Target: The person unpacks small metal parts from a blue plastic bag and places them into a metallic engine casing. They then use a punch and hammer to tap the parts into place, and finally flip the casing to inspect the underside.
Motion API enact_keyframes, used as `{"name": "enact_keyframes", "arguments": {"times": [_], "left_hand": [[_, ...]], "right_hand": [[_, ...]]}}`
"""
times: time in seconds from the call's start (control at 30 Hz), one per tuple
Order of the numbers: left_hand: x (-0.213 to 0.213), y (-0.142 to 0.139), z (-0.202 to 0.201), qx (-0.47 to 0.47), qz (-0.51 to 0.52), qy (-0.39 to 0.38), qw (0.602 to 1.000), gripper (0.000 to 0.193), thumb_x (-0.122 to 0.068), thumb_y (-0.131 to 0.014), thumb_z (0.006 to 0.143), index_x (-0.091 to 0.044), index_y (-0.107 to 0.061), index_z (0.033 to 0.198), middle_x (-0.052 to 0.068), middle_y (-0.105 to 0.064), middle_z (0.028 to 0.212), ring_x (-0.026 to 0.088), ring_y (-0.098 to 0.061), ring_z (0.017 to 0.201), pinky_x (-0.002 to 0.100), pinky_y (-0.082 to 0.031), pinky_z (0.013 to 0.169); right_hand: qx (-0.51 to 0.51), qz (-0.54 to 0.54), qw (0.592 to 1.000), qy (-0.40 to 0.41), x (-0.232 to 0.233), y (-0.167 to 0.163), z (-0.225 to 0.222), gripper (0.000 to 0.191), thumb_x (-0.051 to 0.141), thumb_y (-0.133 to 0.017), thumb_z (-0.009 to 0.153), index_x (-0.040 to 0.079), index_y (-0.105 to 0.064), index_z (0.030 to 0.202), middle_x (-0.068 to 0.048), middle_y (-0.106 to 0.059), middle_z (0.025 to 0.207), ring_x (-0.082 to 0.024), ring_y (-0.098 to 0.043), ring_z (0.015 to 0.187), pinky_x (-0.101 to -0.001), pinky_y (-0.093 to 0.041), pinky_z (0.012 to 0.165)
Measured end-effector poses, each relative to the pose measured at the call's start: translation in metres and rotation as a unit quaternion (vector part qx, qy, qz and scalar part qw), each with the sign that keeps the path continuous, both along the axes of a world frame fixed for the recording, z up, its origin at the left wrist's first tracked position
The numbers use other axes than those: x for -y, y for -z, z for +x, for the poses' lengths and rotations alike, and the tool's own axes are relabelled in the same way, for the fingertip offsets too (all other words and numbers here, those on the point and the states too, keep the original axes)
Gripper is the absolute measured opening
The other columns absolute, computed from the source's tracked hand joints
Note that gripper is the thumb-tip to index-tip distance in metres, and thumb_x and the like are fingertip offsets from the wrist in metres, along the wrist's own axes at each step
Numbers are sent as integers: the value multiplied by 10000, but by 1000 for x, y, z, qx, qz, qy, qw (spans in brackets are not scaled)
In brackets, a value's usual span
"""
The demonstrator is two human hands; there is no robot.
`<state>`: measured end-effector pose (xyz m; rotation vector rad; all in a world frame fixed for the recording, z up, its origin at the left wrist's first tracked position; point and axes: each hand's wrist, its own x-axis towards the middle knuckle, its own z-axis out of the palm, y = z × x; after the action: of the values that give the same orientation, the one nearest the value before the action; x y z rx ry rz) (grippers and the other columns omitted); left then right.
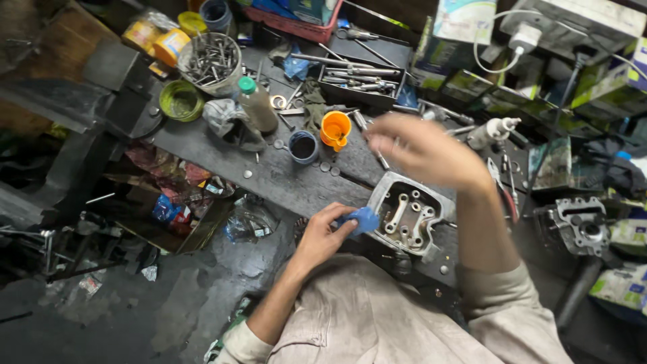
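My left hand point(323, 232) grips a small blue cloth point(364, 218) and presses it against the near left edge of a grey metal engine cover point(409, 214) lying open side up on the dark workbench point(269, 176). My right hand point(414, 148) hovers blurred above and behind the cover, near an orange cup point(335, 129) and some loose metal bolts. Its fingers are curled together; I cannot tell whether they pinch anything.
A tub of bolts point(210, 62), a green-capped bottle point(256, 102), a dark round cup point(303, 146) and a tray of tools point(360, 75) crowd the bench's far side. Another engine part point(581, 226) sits at right. Boxes line the back right. Littered floor lies to the left.
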<state>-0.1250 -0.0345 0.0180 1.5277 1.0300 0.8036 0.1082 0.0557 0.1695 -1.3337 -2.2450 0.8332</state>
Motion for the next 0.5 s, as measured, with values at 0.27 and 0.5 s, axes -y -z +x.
{"name": "enact_keyframes", "arguments": {"times": [0.27, 0.5], "left_hand": [[9, 15, -50, 51, 12, -142, 988, 291, -90, -737, 877, -52, -725, 1166, 59, -763, 1106, 144, -705, 1016, 282, -539, 888], [18, 17, -63, 34, -12, -165, 986, 218, -104, -740, 887, -47, -737, 1098, 59, -777, 1049, 150, -709, 976, 284, -534, 867]], "right_hand": [[6, -113, 991, -75, 28, 98, -39, 496, 391, -614, 966, 36, -603, 1312, -165, -706, 1223, -299, -673, 1126, -405, -524, 934], [100, 96, 972, 188, -63, 129, -39, 246, 183, -599, 970, 125, -721, 1176, -152, -742, 1053, -345, -704, 960, -465, -552, 802]]}}
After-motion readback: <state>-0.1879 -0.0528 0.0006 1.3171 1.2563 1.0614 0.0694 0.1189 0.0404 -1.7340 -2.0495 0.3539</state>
